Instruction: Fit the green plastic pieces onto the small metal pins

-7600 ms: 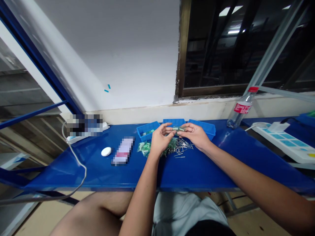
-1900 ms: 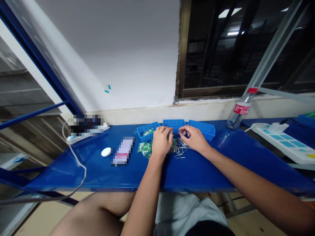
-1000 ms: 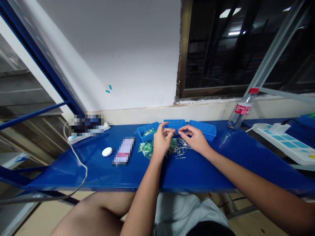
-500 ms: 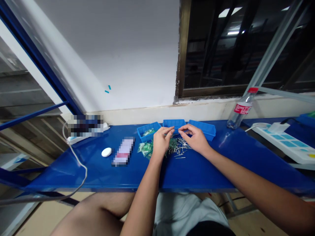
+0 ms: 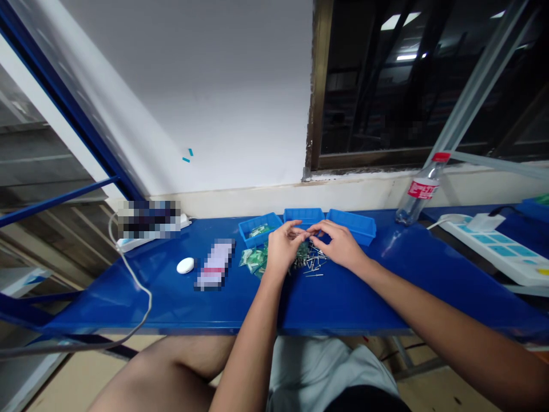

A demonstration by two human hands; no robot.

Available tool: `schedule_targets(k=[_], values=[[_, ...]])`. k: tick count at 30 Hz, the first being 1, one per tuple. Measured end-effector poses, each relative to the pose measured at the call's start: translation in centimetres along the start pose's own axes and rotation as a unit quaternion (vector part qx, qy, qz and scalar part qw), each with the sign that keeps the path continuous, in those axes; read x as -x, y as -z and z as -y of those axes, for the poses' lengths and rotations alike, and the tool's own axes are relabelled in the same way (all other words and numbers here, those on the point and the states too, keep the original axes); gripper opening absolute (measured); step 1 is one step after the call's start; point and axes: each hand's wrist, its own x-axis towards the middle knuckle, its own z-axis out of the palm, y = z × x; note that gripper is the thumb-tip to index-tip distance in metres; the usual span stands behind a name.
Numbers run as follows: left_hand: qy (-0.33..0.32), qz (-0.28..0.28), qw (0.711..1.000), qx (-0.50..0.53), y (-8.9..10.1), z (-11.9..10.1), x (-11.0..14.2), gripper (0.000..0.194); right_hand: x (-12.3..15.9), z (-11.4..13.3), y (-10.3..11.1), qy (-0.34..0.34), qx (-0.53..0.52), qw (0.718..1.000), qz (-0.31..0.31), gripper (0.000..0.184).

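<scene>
My left hand (image 5: 283,247) and my right hand (image 5: 339,244) meet fingertip to fingertip above the blue table. Both are closed in a pinch, and whatever sits between the fingertips is too small to make out. Right beneath them lies a loose heap of thin silvery metal pins (image 5: 315,264), rivet-like in shape. Beside the left wrist are small clear-and-green plastic packets (image 5: 254,260), partly covered by that hand. Just behind the hands stand a left blue bin (image 5: 246,234) with green packets in it, a middle blue bin (image 5: 303,214) and a right blue bin (image 5: 364,226).
A clear bottle (image 5: 418,197) with a red cap stands at the back right, near a white power strip (image 5: 493,246). To the left lie a white oval object (image 5: 186,265) and a blurred-out phone-like item (image 5: 215,264). A grey cable (image 5: 139,286) hangs over the table's left side.
My fingertips have come together: the left fingers have curled inward and the right hand has shifted slightly left. The bins, packets and pins look unmoved.
</scene>
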Motion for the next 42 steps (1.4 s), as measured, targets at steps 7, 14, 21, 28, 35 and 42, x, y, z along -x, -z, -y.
schedule_targets(k=[7,14,21,28,35,42], values=[[-0.001,0.007,0.996,0.086,-0.4,-0.3,0.0,0.051,0.1,0.0,-0.3,-0.034,-0.015,0.999,-0.002,0.050],[0.012,0.016,1.000,-0.006,-0.2,-0.7,0.5,0.048,0.1,0.0,-0.2,-0.094,-0.041,0.993,-0.055,0.019],[0.018,0.024,0.999,0.030,-0.1,-0.3,0.2,0.058,0.0,0.3,-0.4,-0.059,-0.074,0.994,-0.057,0.008],[-0.003,0.005,1.000,-0.026,0.1,0.1,0.0,0.052,-0.1,0.1,-0.7,-0.059,-0.097,0.993,-0.022,0.011],[-0.070,0.038,0.990,-0.113,0.1,-0.4,0.4,0.048,-0.1,-0.2,-0.3,-0.078,-0.064,0.995,0.008,0.018],[-0.066,0.002,0.998,-0.016,-0.1,-0.3,0.0,0.044,-0.2,-0.9,-0.2,-0.091,-0.077,0.993,0.008,0.027]])
